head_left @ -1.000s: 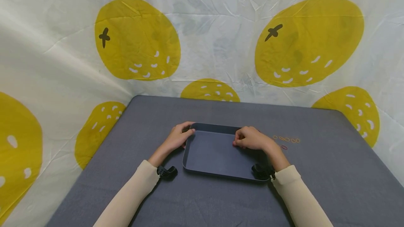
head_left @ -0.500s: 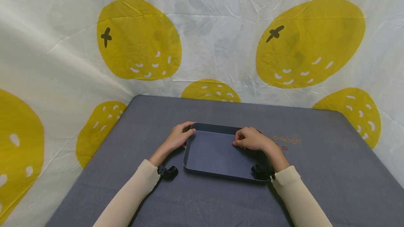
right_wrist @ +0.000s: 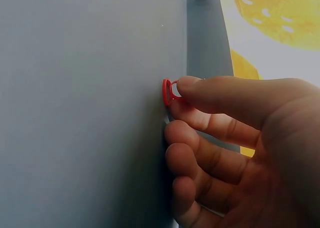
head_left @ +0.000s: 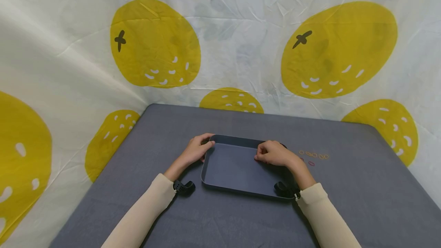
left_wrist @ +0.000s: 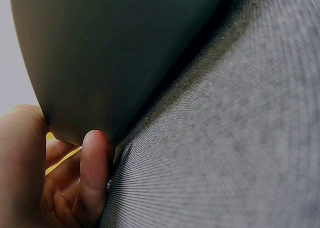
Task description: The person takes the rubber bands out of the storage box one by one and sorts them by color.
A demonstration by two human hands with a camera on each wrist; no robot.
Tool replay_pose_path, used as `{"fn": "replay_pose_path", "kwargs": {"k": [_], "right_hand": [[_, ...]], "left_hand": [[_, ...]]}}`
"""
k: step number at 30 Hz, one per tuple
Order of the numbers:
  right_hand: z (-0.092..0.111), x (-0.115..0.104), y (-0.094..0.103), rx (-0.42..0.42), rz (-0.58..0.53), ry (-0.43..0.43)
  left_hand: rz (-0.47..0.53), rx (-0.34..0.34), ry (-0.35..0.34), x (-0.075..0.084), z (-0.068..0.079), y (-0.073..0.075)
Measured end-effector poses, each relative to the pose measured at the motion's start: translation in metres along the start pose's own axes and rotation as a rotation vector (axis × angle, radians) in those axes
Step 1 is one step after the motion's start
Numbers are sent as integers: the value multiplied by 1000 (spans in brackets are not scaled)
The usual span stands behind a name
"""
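Observation:
A shallow dark grey baking tray (head_left: 231, 167) lies in front of me. My left hand (head_left: 197, 149) grips its far left corner, the thumb over the rim and the fingers outside; the left wrist view shows the fingers (left_wrist: 94, 160) against the tray's outer wall. My right hand (head_left: 275, 152) is over the tray's right part. Between its thumb and index finger it pinches a small red rubber band (right_wrist: 166, 91), close to the tray's floor in the right wrist view. The other fingers are curled, their tips near the tray surface.
To the right of the tray, several orange rubber bands (head_left: 314, 155) lie in a row on the grey cloth-covered table (head_left: 365, 186). Nearer to me is another red band (head_left: 311, 163), with a further red one partly behind my right wrist. A patterned curtain (head_left: 237, 49) hangs behind the table.
The head view has shifted slightly. Both hands keep their places at the tray, and a bit more of the red band beside my right wrist shows.

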State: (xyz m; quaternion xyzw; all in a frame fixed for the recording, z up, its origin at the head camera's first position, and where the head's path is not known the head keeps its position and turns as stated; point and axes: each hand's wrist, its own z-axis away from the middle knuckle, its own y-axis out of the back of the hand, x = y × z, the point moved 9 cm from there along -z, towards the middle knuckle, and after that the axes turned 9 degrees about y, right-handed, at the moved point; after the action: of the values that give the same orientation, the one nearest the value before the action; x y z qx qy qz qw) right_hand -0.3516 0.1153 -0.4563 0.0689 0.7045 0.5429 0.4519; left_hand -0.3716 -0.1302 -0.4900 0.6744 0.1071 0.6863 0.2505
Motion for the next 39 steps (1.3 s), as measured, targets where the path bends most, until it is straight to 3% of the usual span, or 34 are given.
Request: {"fn": "replay_pose_path", "kwargs": {"k": [22,33,39], "right_hand": [[1,-10,6,-23,-19,14],[17,-10,38,35,-50,-34],[39,0,66,85,-43,-108]], "left_hand": [[2,17,4,-1,1,0],[11,6,6,-1,0,-1],[15,-2,3,-1,0,-1]]}}
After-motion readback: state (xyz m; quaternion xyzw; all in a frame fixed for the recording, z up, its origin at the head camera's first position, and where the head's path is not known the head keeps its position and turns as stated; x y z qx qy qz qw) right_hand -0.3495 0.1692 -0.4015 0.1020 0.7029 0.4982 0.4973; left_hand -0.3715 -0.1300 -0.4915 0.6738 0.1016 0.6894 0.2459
